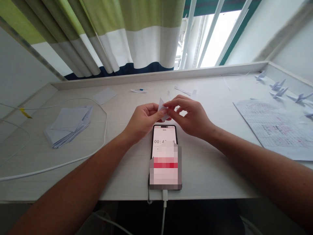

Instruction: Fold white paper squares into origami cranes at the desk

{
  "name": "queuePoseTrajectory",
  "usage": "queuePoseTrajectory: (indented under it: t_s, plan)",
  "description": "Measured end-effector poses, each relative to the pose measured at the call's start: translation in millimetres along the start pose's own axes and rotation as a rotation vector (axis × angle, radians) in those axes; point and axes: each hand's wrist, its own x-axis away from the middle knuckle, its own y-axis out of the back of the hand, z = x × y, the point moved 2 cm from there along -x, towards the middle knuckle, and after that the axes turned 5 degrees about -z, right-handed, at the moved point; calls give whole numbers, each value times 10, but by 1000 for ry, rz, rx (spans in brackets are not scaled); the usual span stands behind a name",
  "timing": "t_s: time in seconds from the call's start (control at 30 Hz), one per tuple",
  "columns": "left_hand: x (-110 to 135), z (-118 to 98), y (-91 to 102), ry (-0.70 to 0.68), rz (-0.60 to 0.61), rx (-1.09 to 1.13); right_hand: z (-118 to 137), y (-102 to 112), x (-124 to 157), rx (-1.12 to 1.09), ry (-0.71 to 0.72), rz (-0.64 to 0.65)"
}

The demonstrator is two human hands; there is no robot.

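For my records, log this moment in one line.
left hand: holding folded paper | right hand: touching same paper | phone: lying nearby, lit

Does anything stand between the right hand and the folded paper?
Nothing visible does: the left hand holds the folded paper, and the right hand touches it. The phone lies nearer the person, not between.

Phone (164, 156) on desk (207, 176), cable (165, 196) plugged in; curtain (146, 36) beside window (212, 37).

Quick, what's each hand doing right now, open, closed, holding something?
Left hand: closed, holding the small folded paper.
Right hand: touching the same paper; whether its grip is closed can't be told.
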Motion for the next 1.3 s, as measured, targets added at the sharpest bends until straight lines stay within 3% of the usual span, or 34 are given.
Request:
queuePoseTrajectory:
  t_s: [0.23, 0.8, 1.3]
  plan:
    - [-15, -16, 9, 37, 51, 77, -15, 29, -29, -69, -75, -11]
    - [-11, -23, 31, 89, 60, 174, -35, 67, -37, -23, 97, 9]
    - [-5, 8, -15, 51, 100, 80, -78, 7, -59, -311, -321, 19]
